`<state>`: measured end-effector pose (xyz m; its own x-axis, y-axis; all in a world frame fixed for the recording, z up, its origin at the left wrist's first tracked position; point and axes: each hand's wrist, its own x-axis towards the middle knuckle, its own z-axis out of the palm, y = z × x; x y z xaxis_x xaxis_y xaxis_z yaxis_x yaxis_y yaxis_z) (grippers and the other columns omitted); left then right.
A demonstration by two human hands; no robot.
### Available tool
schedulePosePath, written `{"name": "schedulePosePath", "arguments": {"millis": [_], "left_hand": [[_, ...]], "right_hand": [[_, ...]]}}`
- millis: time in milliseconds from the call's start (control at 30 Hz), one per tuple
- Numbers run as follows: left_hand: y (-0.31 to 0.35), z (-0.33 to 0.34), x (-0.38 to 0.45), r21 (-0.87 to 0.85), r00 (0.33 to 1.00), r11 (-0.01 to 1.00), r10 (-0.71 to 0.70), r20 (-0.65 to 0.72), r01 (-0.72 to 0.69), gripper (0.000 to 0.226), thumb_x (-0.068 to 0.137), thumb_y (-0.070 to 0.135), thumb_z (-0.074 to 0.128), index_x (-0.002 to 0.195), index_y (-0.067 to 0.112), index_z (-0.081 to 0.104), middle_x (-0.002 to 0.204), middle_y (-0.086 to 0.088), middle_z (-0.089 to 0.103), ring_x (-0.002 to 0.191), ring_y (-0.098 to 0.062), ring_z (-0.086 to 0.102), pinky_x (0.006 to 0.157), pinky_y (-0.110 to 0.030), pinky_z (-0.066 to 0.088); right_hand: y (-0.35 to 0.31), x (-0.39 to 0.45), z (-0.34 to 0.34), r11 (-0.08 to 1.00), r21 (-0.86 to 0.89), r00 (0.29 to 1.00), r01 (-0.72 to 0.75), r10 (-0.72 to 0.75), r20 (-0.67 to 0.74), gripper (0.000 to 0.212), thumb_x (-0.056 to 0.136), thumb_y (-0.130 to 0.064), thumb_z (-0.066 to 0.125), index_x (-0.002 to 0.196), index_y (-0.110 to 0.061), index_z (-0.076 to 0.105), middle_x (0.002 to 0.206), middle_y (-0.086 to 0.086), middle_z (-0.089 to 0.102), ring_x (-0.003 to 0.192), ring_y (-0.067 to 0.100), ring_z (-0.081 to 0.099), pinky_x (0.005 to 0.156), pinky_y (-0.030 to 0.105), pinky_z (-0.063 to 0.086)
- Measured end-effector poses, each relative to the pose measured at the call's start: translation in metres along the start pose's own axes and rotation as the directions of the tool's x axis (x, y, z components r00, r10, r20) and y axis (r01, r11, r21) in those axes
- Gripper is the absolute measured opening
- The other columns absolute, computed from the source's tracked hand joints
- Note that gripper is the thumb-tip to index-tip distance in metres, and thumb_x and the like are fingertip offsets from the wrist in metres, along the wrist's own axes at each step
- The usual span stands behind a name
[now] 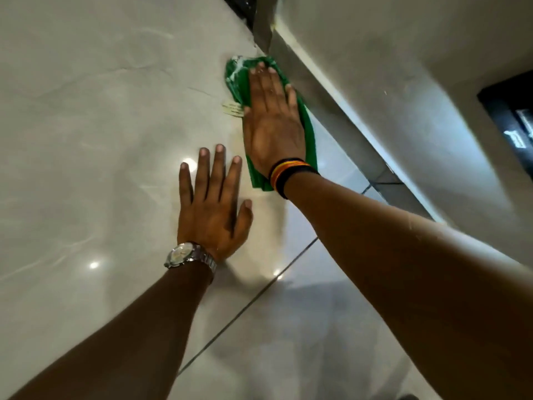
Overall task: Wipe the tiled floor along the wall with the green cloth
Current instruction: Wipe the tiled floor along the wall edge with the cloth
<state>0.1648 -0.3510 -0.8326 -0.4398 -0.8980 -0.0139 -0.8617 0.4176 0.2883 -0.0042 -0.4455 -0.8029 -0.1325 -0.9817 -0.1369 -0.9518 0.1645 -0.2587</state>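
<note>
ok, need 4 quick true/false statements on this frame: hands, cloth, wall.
1. The right hand presses flat on the green cloth. True.
2. The left hand also rests on the cloth. False: it lies flat on the bare tiled floor, beside the cloth.
3. The cloth lies close to the base of the wall. True.
4. The watch is on the right wrist. False: it is on the left wrist; the right wrist wears a striped band.
</note>
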Motion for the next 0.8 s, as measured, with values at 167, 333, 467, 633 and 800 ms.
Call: {"name": "schedulePosePath", "arguments": {"millis": [167, 333, 467, 633, 800], "left_hand": [[-0.003, -0.003, 0.003, 0.000, 1.000, 1.000, 0.010, 0.006, -0.010, 0.078, 0.101, 0.044, 0.045, 0.171, 0.012, 0.030, 0.180, -0.017, 0.016, 0.168, -0.039, 0.010, 0.134, -0.065, 0.006], [-0.002, -0.005, 0.004, -0.016, 1.000, 1.000, -0.010, 0.005, 0.011, 0.078, 0.102, 0.042, 0.047, 0.171, 0.012, 0.029, 0.181, -0.016, 0.015, 0.168, -0.038, 0.008, 0.134, -0.063, 0.004], [0.000, -0.002, -0.001, -0.002, 1.000, 1.000, -0.006, 0.011, 0.006, 0.075, 0.105, 0.045, 0.042, 0.171, 0.012, 0.030, 0.180, -0.016, 0.017, 0.168, -0.037, 0.008, 0.135, -0.062, 0.001], [-0.008, -0.002, 0.002, -0.029, 1.000, 0.999, -0.020, -0.019, 0.019, 0.073, 0.102, 0.036, 0.047, 0.169, 0.009, 0.036, 0.179, -0.016, 0.022, 0.168, -0.037, 0.012, 0.135, -0.063, 0.005], [-0.003, -0.008, 0.006, -0.032, 1.000, 0.999, -0.024, -0.015, 0.024, 0.077, 0.098, 0.033, 0.051, 0.168, 0.007, 0.036, 0.179, -0.016, 0.022, 0.167, -0.037, 0.015, 0.134, -0.065, 0.009]], "right_hand": [[0.036, -0.044, -0.013, 0.993, -0.015, 0.990, 0.119, -0.117, 0.079, 0.059, 0.110, -0.036, 0.030, 0.163, -0.016, 0.019, 0.172, 0.006, 0.016, 0.160, 0.019, 0.009, 0.132, 0.040, 0.003], [0.030, -0.025, -0.013, 0.992, -0.047, 0.990, 0.120, -0.116, 0.085, 0.065, 0.108, -0.043, 0.031, 0.163, -0.009, 0.019, 0.171, 0.011, 0.017, 0.160, 0.025, 0.012, 0.130, 0.043, 0.005], [-0.021, 0.049, 0.003, 0.995, -0.020, 0.995, 0.099, -0.098, 0.029, 0.059, 0.109, -0.031, 0.026, 0.162, -0.007, 0.018, 0.172, 0.011, 0.016, 0.160, 0.026, 0.011, 0.129, 0.044, 0.005], [-0.021, 0.056, -0.003, 0.894, -0.028, 0.886, 0.447, -0.439, 0.149, 0.056, 0.109, -0.028, 0.027, 0.162, -0.011, 0.024, 0.170, 0.008, 0.022, 0.160, 0.025, 0.014, 0.131, 0.045, 0.009], [0.053, -0.014, -0.019, 0.945, 0.035, 0.939, 0.324, -0.326, 0.108, 0.051, 0.109, -0.022, 0.038, 0.160, -0.018, 0.032, 0.169, 0.003, 0.029, 0.159, 0.023, 0.018, 0.129, 0.049, 0.017]]}}
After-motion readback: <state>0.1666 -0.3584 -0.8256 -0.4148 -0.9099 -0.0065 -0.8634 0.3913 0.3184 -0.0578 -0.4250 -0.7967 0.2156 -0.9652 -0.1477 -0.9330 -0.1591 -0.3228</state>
